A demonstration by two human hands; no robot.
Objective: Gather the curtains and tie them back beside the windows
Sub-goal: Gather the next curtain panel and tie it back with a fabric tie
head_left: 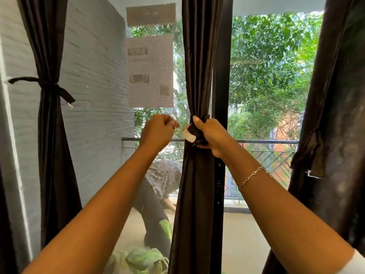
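Dark brown middle curtain (197,56) hangs gathered against the window frame (223,76). Right hand (212,135), arm outstretched, grips the bunched cloth and the white-tipped tie-back (188,135). Left hand (158,128) is raised just beside it, fingers curled; any pinch unclear. Papers (151,72) on the screen: print blurred, unreadable.

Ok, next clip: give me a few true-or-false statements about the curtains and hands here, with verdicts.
1. The left curtain is tied with a band. True.
2. The right hand grips the middle curtain. True.
3. The left hand holds the left curtain. False: it is beside the middle curtain, apart from the left one.
4. The bracelet is on the left wrist. False: it is on the right wrist.
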